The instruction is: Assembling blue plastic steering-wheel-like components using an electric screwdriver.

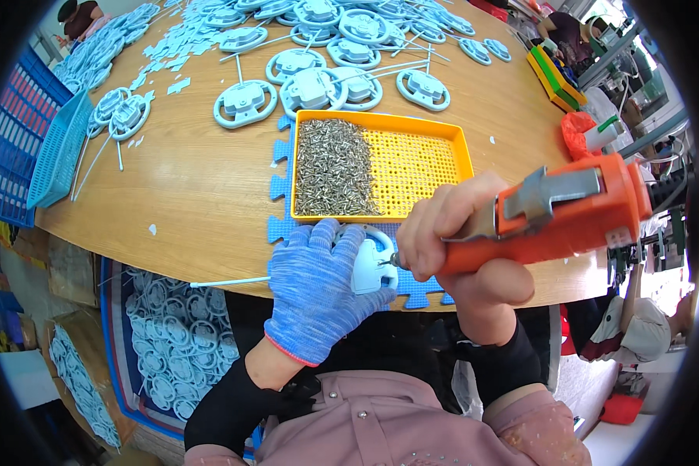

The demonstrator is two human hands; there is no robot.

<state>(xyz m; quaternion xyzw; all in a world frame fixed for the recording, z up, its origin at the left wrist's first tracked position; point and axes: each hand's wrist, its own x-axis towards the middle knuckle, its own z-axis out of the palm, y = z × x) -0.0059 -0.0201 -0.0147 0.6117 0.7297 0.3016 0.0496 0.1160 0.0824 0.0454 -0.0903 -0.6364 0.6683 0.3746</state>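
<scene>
My left hand (pixel 312 287), in a blue knitted glove, is closed over a light-blue plastic toy steering wheel (pixel 374 268) at the table's near edge. A thin light-blue rod (pixel 229 282) sticks out to the left of the glove. My bare right hand (pixel 462 233) is wrapped round an orange electric screwdriver (pixel 551 217) with a metal clip. Its bit points left and meets the right part of the wheel; whether a screw sits at the tip is too small to tell. Just beyond both hands lies a yellow tray (pixel 467 159), with small metal screws (pixel 334 167) heaped in its left half.
Blue foam mat (pixel 279 186) lies under the tray. More light-blue wheels (pixel 245 102) pile up at the far side. A blue basket (pixel 58 155) stands at the left edge, and a bin of wheels (pixel 182 334) below. Co-workers (pixel 571 35) sit beyond the table.
</scene>
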